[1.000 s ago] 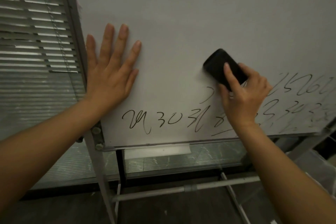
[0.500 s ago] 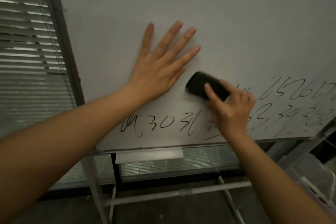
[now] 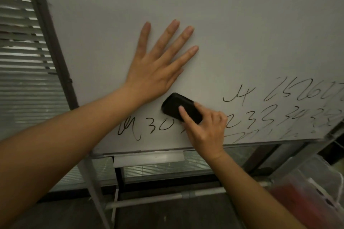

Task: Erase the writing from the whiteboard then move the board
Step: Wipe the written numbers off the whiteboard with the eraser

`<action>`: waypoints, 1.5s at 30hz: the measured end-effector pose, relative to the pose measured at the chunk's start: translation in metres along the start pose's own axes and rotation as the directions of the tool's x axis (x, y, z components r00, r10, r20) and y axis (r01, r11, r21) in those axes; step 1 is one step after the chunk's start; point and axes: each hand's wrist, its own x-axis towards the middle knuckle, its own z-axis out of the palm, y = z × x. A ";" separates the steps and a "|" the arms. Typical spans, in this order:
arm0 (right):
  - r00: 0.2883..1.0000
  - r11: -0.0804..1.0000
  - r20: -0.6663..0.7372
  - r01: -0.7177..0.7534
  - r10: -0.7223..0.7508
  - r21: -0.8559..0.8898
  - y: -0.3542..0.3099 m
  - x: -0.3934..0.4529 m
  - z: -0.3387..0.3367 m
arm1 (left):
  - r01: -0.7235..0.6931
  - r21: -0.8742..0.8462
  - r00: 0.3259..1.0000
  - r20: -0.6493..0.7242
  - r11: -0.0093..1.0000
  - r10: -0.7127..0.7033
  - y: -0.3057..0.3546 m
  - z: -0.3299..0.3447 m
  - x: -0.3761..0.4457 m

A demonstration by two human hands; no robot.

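**Eraser low on the board, writing half gone**

The whiteboard (image 3: pixel 223 24) stands on a light metal frame (image 3: pixel 93 176), so it will likely shift or rock under pressure; best braced on its face, and later moved by the frame. The eraser (image 3: pixel 181 108) looks light and stiff, pressed just above the writing (image 3: pixel 279 109) near the bottom edge. The right hand (image 3: pixel 206 132) grips it, fingers curled round its sides. The left hand (image 3: pixel 156 69) lies flat, fingers spread, steadying the board.

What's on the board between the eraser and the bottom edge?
Head view: handwritten marks, still unerased, lie on the whiteboard between the eraser and the bottom edge.
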 end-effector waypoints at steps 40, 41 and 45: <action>0.672 0.674 -0.074 -0.724 0.737 0.145 0.072 0.006 -0.007 | 0.004 -0.006 1.000 -0.017 1.000 -0.004 -0.001 0.006 -0.005; 0.697 0.696 -0.055 -0.704 0.715 0.139 0.060 0.002 -0.006 | 0.004 -0.007 1.000 -0.015 1.000 -0.004 -0.001 0.005 -0.005; 0.771 0.766 -0.008 -0.632 0.637 0.114 0.038 -0.015 -0.003 | 0.001 -0.007 1.000 -0.013 1.000 -0.002 0.002 0.004 -0.002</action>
